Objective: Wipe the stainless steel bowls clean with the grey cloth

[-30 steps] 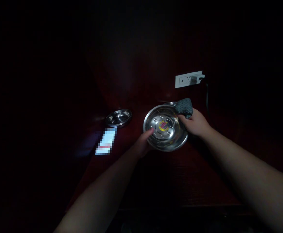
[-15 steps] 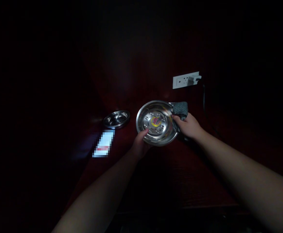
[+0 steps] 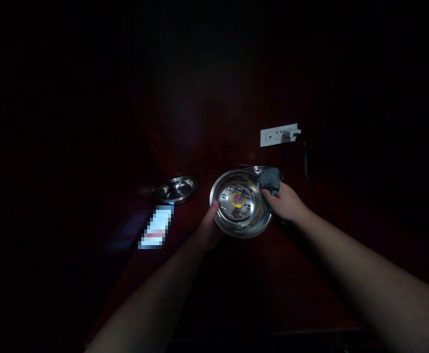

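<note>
Darkness is spread all around, and a shiny thing [image 3: 255,168] is mostly hidden behind the big bowl [image 3: 244,220]. A round sticker [image 3: 238,199] is seen inside the big bowl, which is held between the two hands. Past the left hand [image 3: 210,224], a small dish [image 3: 177,190] is set near a blurred, bright screen [image 3: 157,227]. The bowl's near side is gripped by the left hand, its fingers mostly hidden. A gray cloth [image 3: 269,179] is squeezed by the right hand [image 3: 285,200] at the rim.

Your left hand [image 3: 209,230]: fingers hidden behind the bowl [image 3: 242,216]. Label [image 3: 238,199]: print too small for you to read. Second metal dish [image 3: 256,169]: mostly hidden. Lit screen [image 3: 156,227]: pixelated. Your forearms [image 3: 361,255]: cut off by the edges.
</note>
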`<control>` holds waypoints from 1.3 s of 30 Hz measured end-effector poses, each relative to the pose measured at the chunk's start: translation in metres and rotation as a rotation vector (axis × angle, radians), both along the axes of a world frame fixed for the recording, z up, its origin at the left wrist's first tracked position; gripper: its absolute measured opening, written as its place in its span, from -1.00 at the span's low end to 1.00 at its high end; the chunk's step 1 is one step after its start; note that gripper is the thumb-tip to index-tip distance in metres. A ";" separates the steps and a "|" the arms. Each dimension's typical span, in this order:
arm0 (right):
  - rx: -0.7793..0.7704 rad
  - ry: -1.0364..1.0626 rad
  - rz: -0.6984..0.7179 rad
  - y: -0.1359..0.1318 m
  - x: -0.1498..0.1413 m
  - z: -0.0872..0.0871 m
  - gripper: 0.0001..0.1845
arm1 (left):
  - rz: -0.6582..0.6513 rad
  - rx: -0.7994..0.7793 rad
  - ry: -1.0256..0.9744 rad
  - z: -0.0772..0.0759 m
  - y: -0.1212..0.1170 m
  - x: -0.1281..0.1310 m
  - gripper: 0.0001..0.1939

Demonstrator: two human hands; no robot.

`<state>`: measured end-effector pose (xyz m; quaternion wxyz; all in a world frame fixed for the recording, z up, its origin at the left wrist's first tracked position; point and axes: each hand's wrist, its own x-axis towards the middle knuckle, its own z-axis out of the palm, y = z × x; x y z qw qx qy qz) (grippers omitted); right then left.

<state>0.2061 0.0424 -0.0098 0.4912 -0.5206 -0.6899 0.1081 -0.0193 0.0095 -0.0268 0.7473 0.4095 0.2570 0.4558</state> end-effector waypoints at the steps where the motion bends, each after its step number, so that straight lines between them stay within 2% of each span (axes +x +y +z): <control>1: 0.008 -0.009 0.000 0.000 0.000 0.000 -0.80 | 0.008 0.004 -0.005 0.000 0.000 0.001 -0.38; 6: 0.046 -0.014 0.043 -0.001 -0.002 0.001 -0.80 | 0.084 0.000 -0.017 -0.001 -0.002 0.004 -0.52; 11: 0.052 0.019 0.063 0.000 -0.004 -0.001 -0.79 | 0.150 0.047 -0.030 -0.004 -0.003 0.007 -0.54; 14: 0.037 0.048 0.057 -0.001 -0.006 -0.001 -0.77 | 0.164 0.070 -0.046 -0.006 -0.002 0.007 -0.53; 19: -0.002 0.115 0.013 -0.005 -0.012 -0.002 -0.75 | 0.299 0.036 -0.029 -0.009 0.001 0.008 -0.63; 22: -0.040 0.152 0.007 -0.007 -0.017 -0.004 -0.72 | 0.326 0.051 -0.055 -0.008 0.001 0.009 -0.62; 30: -0.083 0.183 -0.018 -0.009 -0.022 -0.004 -0.67 | 0.241 0.040 -0.111 -0.003 -0.001 0.008 -0.59; 34: -0.077 0.180 -0.014 -0.007 -0.020 -0.004 -0.67 | 0.163 -0.005 -0.087 -0.006 0.001 0.005 -0.58; 39: -0.056 0.174 0.006 -0.005 -0.017 -0.006 -0.68 | 0.108 0.014 -0.077 -0.010 0.002 0.002 -0.56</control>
